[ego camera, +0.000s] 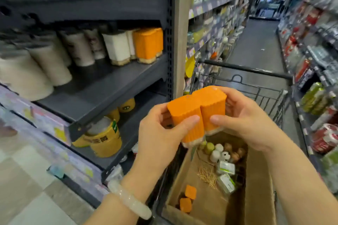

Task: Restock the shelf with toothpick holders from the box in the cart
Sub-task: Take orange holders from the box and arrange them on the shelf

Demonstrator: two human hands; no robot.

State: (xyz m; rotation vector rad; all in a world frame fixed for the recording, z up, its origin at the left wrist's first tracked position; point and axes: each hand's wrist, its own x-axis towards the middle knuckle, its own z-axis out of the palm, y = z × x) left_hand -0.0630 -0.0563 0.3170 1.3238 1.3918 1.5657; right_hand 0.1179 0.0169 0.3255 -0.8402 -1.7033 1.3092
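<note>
Our left hand (161,129) and right hand (245,117) each wrap fingers around one ribbed orange plastic toothpick holder (184,117), the second holder (213,107) touching it, above the brown cardboard box (256,179).

We hold two toothpick holders (196,113) side by side, touching, above the box (256,179) in the cart (247,71): left hand (161,133) on the left one, right hand (247,117) on the right. The shelf (102,86) stands left of the cart, with more holders (148,44) at its back right. Two further holders (188,199) lie in the box.
</note>
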